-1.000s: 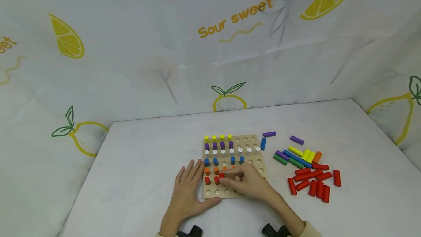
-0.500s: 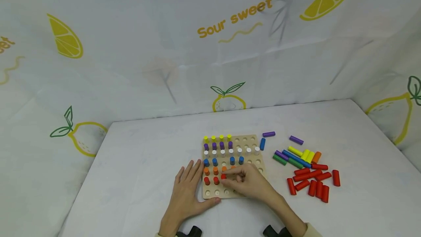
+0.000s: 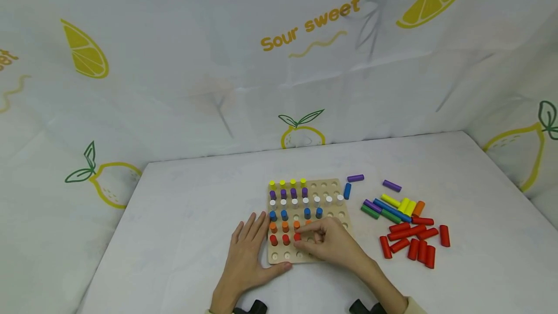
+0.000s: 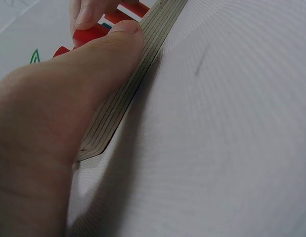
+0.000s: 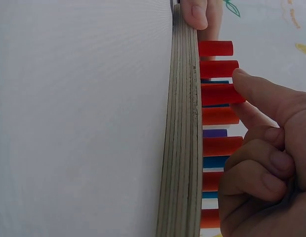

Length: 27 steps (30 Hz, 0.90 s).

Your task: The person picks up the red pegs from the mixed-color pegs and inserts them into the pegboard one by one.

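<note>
A pegged wooden board (image 3: 281,256) lies on the table, with rows of yellow, purple, white, blue, orange and red pegs from back to front. My right hand (image 3: 333,242) pinches the top of a red peg (image 3: 297,237) between thumb and index finger. That red peg (image 5: 219,94) stands in the board in the right wrist view, third in line with two other red ones; its other fingers are curled. My left hand (image 3: 250,253) rests along the board's left side with fingers straight. Its thumb (image 4: 125,37) presses at the board's front edge in the left wrist view.
Right of the board lie several loose red pegs (image 3: 422,251), with yellow, green, blue, purple and orange ones behind them. A single blue peg (image 3: 347,191) and a purple peg (image 3: 355,178) lie near the board's back right corner. A lemon-print cloth (image 3: 196,62) hangs behind.
My right hand has moved the red peg slightly right and toward me; it now stands upright in line with the other two. My left hand has kept its place.
</note>
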Motion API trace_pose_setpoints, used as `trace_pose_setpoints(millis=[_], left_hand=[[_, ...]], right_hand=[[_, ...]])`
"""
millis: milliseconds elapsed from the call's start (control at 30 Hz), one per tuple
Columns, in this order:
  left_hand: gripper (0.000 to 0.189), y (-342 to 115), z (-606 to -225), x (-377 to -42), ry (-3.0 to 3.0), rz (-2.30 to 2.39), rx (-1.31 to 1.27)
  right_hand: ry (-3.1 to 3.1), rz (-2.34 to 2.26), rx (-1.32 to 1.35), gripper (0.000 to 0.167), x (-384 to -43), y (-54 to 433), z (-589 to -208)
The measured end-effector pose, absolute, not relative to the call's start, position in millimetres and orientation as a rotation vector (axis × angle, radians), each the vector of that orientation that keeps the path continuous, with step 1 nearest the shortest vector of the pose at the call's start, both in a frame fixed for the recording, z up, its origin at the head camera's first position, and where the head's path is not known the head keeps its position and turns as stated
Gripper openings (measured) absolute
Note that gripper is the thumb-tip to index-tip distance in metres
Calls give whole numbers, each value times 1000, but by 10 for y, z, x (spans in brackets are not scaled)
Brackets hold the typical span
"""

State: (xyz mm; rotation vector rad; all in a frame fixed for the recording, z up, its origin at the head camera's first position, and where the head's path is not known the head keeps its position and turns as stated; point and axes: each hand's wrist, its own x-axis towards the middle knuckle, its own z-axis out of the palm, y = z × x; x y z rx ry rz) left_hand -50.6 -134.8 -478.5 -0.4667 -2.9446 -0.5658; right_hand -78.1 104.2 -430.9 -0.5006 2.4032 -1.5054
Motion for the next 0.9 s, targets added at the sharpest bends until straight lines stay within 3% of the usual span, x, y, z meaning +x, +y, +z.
trace_pose_setpoints(millis=[467, 900], left_hand=[[111, -1343, -4797, -501, -2935, -564, -465], [111, -1335, -4788, -501, -2947, -530, -458]], right_hand=[[2419, -1510, -515, 27, -786, 1174, -4266], [2385, -1443, -706, 26, -833, 1629, -4176]])
